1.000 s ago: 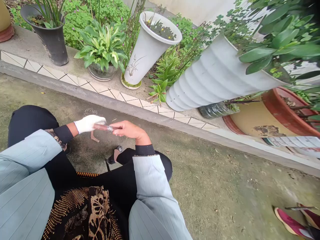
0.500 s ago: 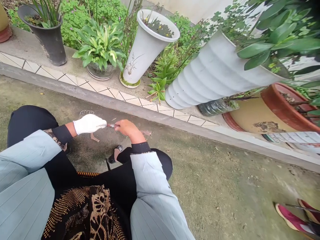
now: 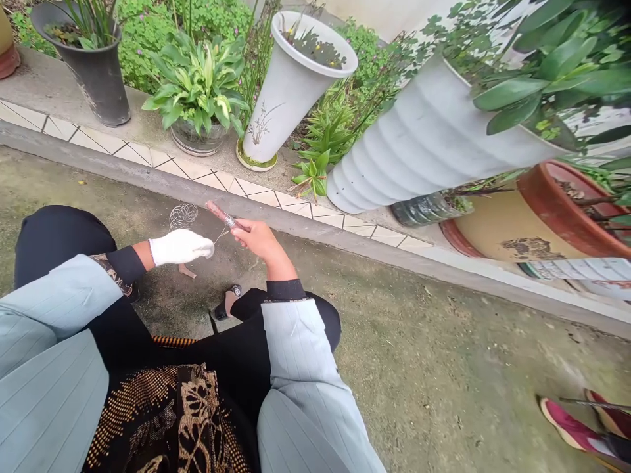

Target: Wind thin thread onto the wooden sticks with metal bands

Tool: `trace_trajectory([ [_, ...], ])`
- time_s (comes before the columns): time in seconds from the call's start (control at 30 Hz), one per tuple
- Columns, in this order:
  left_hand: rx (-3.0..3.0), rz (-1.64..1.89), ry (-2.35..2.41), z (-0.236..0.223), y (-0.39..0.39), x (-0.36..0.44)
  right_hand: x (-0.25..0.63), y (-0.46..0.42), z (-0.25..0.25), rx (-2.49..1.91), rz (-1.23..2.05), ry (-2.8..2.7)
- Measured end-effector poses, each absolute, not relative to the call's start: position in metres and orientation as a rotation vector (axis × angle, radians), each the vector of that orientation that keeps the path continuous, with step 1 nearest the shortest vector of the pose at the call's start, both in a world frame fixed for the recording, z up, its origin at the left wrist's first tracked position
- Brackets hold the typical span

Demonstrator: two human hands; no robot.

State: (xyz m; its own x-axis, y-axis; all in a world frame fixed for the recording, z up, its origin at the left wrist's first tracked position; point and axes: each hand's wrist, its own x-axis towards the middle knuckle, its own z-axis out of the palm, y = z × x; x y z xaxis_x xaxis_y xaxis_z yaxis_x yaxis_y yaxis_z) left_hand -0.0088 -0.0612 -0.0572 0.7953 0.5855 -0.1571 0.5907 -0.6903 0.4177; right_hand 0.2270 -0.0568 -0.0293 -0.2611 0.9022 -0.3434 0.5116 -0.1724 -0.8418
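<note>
My left hand [image 3: 181,247], in a white glove, is closed on a thin metal wire [image 3: 221,234]. That wire runs from its fingertips to a brown stick [image 3: 215,210], where several turns are wound round the middle. Bare, my right hand [image 3: 256,240] grips the stick's lower end, and the free end points up and left. Just above the glove shows a loose coil of the same kind of wire [image 3: 183,215]. A small forked brown piece [image 3: 186,270], perhaps wood, lies on the ground below the glove and is partly hidden by it.
A tiled ledge [image 3: 197,172] crosses in front, bearing a dark pot [image 3: 101,82], a white flared pot [image 3: 276,98], a ribbed pale pot [image 3: 409,141] and a tan-and-red pot [image 3: 522,220]. Another person's red shoe [image 3: 566,424] is at lower right. Concrete ground [image 3: 419,341] lies below the ledge.
My right hand has risen slightly and tilted the stick up, away from the glove. A stretch of wire now shows between the hands. The coil has shifted a little up and right.
</note>
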Motion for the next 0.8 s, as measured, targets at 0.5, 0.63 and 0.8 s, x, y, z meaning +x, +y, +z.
trace_trajectory([
  [0.5, 2.673, -0.010, 1.010, -0.052, -0.048, -0.020, 0.208, -0.065, -0.032, -1.463, 1.555, -2.666],
  [0.63, 2.281, 0.129, 0.974, -0.058, -0.043, -0.021, 0.222, -0.067, -0.021, -1.116, 1.827, -2.328],
  [0.8, 2.034, 0.220, 0.824, -0.064, -0.052, -0.010, 0.226, -0.064, -0.022, -1.238, 1.705, -1.665],
])
